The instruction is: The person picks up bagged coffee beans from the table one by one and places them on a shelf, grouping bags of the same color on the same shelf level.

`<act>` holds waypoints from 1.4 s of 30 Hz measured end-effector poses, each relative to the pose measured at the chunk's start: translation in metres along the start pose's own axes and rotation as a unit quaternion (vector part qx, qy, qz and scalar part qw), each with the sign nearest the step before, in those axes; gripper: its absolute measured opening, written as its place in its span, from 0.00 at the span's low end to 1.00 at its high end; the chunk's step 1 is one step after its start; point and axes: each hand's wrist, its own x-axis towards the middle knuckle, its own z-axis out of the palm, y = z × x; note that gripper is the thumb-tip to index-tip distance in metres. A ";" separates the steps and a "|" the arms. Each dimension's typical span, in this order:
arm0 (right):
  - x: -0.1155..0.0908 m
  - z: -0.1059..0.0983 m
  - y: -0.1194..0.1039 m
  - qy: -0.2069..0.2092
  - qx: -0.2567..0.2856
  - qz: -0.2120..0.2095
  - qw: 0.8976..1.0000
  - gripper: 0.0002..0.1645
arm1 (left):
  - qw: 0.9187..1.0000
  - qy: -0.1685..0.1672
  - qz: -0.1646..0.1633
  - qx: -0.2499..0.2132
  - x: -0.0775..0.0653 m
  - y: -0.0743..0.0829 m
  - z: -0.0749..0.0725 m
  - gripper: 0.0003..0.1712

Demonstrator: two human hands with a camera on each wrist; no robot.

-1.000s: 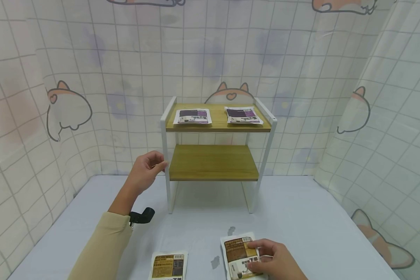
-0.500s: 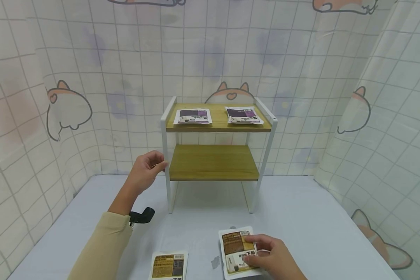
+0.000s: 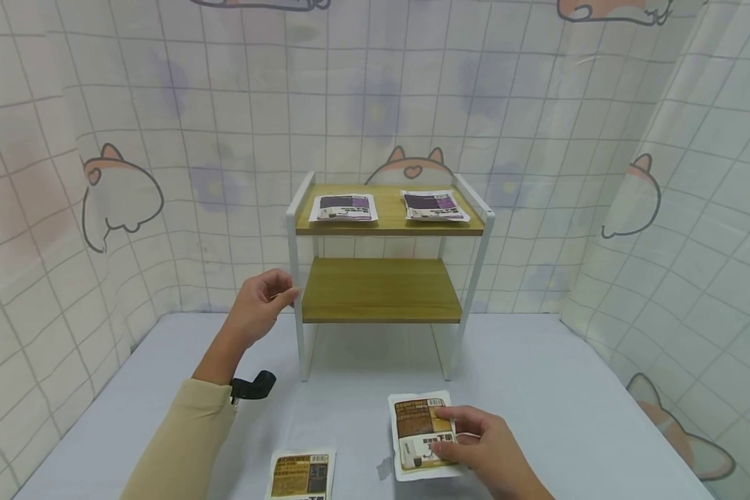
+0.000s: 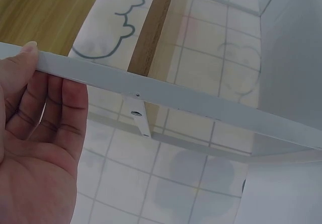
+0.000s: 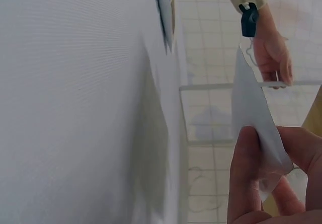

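My left hand (image 3: 256, 311) pinches the left front white post (image 3: 294, 253) of a small two-tier shelf rack. In the left wrist view, the thumb lies on one side of the post (image 4: 176, 94) and curled fingers on the other. My right hand (image 3: 489, 450) holds a flat white pouch with a brown and yellow label (image 3: 416, 427) by its right edge. Seen from the right wrist, the pouch (image 5: 251, 108) is pinched between thumb and fingers, raised above the white tabletop with its shadow below. A similar pouch (image 3: 300, 478) lies at the front, partly cut off.
Two piles of purple-labelled pouches lie on the upper wooden board, one left (image 3: 344, 208) and one right (image 3: 436, 206). The lower board (image 3: 381, 292) shows bare wood. A grey mark (image 3: 384, 468) shows on the tablecloth. Patterned curtains surround the table on three sides.
My right hand has lifted the brown-labelled pouch off the table and carried it a little forward, toward the rack. The left hand has stayed on the post.
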 end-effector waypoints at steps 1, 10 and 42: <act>0.000 0.000 -0.001 0.001 0.004 -0.004 1.000 0.36 | 1.000 0.000 0.000 -0.001 0.000 0.000 0.000 0.08; 0.005 0.000 -0.005 0.010 0.038 -0.015 0.999 0.37 | 1.000 0.002 0.000 -0.004 -0.001 0.002 0.000 0.08; 0.014 0.000 -0.033 0.043 0.063 -0.042 0.996 0.36 | 1.000 0.001 0.006 -0.010 0.000 -0.001 0.000 0.08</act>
